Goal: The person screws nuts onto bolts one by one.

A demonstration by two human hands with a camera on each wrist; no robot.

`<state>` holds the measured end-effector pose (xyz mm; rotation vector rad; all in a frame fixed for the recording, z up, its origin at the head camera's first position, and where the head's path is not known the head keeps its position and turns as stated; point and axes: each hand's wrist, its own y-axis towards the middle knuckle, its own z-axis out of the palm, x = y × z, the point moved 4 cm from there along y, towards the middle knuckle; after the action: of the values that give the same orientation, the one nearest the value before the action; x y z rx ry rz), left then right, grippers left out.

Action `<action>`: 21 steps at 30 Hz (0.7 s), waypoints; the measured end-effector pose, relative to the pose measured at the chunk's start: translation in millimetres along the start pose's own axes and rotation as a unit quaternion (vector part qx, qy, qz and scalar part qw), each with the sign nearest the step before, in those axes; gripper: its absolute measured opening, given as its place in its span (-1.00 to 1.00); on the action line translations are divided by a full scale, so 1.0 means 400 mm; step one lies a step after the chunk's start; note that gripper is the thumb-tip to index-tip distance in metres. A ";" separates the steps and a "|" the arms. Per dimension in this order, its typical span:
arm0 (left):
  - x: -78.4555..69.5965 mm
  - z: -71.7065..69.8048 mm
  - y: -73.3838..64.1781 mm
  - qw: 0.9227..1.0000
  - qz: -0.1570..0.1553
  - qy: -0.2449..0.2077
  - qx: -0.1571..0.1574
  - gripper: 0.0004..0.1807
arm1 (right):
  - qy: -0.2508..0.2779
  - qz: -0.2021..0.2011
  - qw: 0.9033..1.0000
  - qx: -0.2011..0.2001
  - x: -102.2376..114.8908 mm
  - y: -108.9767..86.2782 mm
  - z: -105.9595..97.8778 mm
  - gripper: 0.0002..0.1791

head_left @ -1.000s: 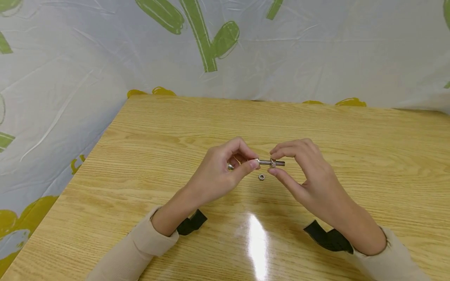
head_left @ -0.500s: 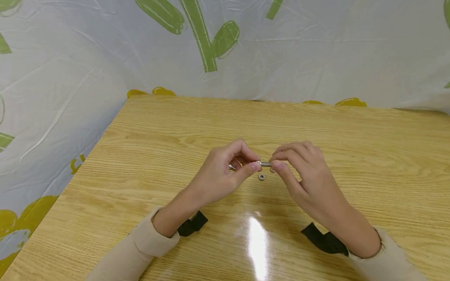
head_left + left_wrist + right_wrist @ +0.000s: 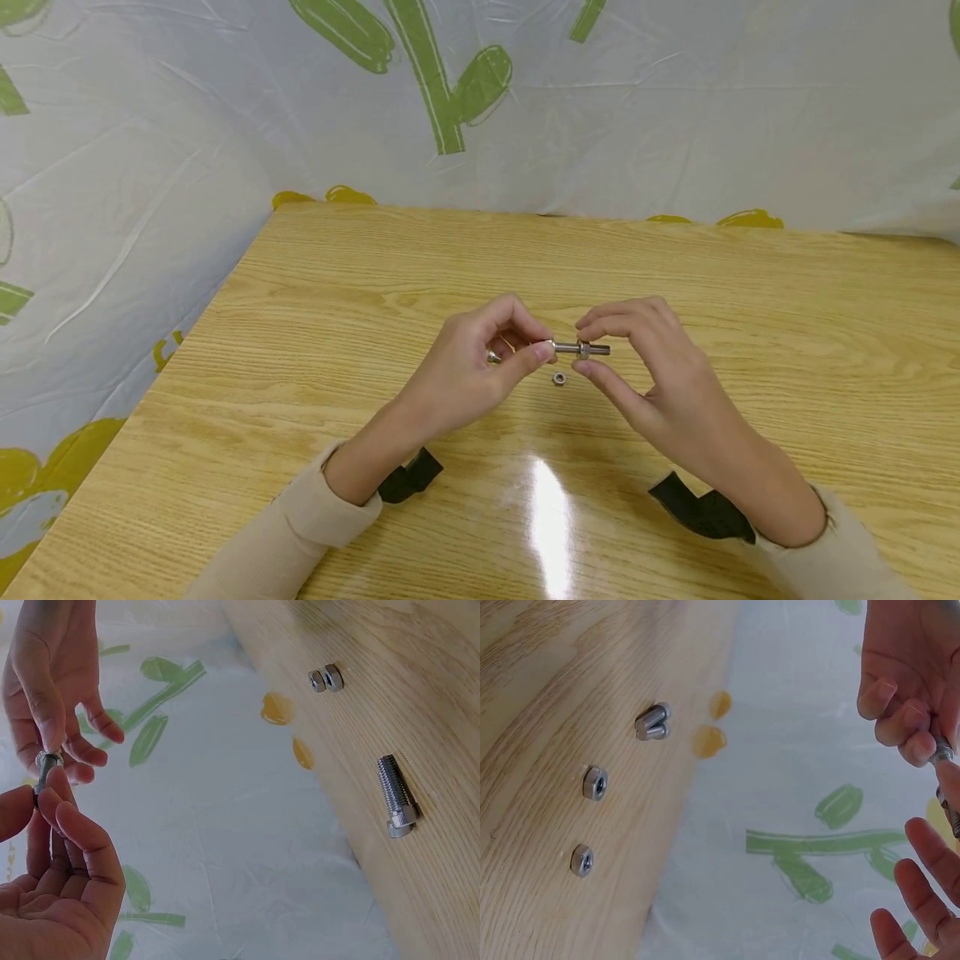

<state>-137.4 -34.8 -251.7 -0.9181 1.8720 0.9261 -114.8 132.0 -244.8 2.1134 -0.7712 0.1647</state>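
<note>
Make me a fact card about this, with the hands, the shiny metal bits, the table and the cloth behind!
Left hand: pinches one bolt near its head
Right hand: pinches a nut with thumb and fingers
Held nut: around the bolt's shaft, with the bolt's tip poking out past it
Loose nuts: two, on the table
Other bolts: two, lying close together on the table
Table: light wood grain
Cloth: whitish, with green and yellow plant shapes
Sleeves: beige

Shiny bolt (image 3: 567, 347), apparently metal
</note>
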 end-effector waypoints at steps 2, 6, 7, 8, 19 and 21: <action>0.000 0.000 0.000 1.000 0.001 0.000 0.000 -0.95 | 0.001 0.002 1.000 0.001 -0.001 -0.001 -0.001 -0.52; 0.000 0.000 0.000 1.000 0.004 0.001 0.000 -0.95 | -0.006 0.025 0.999 0.023 -0.007 -0.005 0.000 -0.55; 0.000 0.000 0.000 1.000 0.004 0.001 0.000 -0.95 | -0.008 0.029 0.999 0.028 -0.008 -0.007 0.000 -0.58; -0.001 0.000 0.000 1.000 0.004 -0.001 0.000 -0.95 | -0.011 0.034 0.999 0.032 -0.009 -0.008 0.001 -0.61; 0.001 0.007 0.000 1.000 -0.001 0.007 0.003 -0.96 | -0.058 0.055 0.996 0.035 -0.005 -0.011 0.012 -0.47; 0.001 0.006 0.000 1.000 0.001 0.009 0.002 -0.96 | -0.061 0.051 0.996 0.038 -0.002 -0.010 0.011 -0.43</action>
<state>-136.9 -32.9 -252.9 -0.9250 1.8890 0.9170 -113.7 130.6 -250.5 2.1724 -0.9610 0.1224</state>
